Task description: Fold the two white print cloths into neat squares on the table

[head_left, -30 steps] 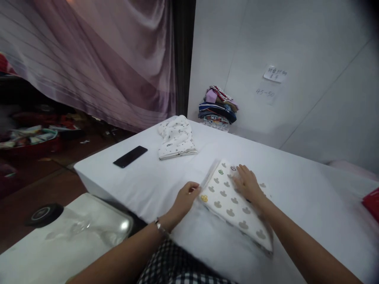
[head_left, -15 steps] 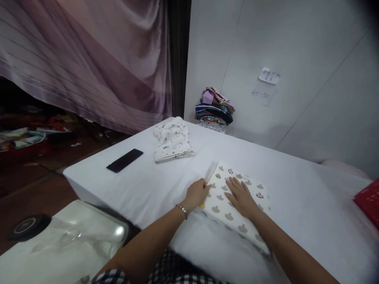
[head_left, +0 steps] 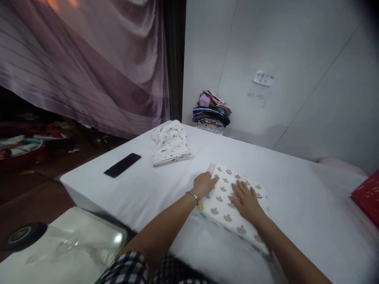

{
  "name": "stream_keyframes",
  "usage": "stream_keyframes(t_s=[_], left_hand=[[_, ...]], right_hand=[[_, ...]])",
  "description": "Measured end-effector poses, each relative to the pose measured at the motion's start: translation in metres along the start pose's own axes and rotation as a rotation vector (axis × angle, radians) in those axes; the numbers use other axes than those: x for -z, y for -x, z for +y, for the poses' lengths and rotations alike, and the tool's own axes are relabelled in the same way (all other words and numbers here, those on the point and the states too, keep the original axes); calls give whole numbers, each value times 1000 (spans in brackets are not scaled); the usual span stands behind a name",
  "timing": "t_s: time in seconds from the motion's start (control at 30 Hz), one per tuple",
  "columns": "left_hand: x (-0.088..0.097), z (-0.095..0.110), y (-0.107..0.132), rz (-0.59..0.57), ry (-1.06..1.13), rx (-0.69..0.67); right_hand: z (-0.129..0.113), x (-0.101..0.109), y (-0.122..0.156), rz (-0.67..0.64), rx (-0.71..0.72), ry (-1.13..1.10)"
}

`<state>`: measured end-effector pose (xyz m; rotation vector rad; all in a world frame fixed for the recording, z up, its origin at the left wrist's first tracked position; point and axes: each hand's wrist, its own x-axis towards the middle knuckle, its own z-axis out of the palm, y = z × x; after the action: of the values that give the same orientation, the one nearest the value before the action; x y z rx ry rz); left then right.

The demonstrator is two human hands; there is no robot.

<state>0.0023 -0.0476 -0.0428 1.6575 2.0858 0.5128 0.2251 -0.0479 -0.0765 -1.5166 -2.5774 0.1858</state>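
A folded white cloth [head_left: 225, 207] printed with grey mushrooms, plus a few coloured ones, lies flat on the white-covered table [head_left: 296, 185]. My left hand [head_left: 204, 184] grips its left edge near the far corner, thumb on top and the other fingers curled out of sight. Flat on the middle of the cloth rests my right hand [head_left: 247, 201], its fingers spread. Farther back on the left is another white cloth [head_left: 171, 144] with a small dark print, partly folded and rumpled.
A black phone [head_left: 122, 165] lies near the table's left edge. Folded clothes [head_left: 211, 112] are stacked by the wall at the back. On the right stands a red object [head_left: 367, 197]. A pale glossy surface holding a black round thing [head_left: 25, 236] is at lower left.
My left hand has slid away from me along the cloth's left edge. My right hand has shifted slightly right, still flat on the cloth.
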Motion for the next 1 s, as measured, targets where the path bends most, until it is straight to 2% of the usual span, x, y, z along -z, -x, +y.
stream_keyframes(t_s=[0.1,0.27,0.43,0.57,0.67,0.8,1.0], left_hand=[[-12,-5,-2,60,28,39],[-18,-13,-2,30,86,131],[-9,-10,-5,-10,61,95],[-2,4,-14,3,11,35],[-6,11,-23,26,-24,39],[-19,8,-30,45,-42,89],[-21,1,-33,46,-63,86]], right_hand=[[-2,-3,1,5,9,23],[-3,3,1,-14,14,46],[4,7,9,-1,-123,111],[6,3,12,-16,-139,112],[6,0,12,9,-125,109],[7,0,12,16,-107,59],[5,13,9,-57,-131,-36]])
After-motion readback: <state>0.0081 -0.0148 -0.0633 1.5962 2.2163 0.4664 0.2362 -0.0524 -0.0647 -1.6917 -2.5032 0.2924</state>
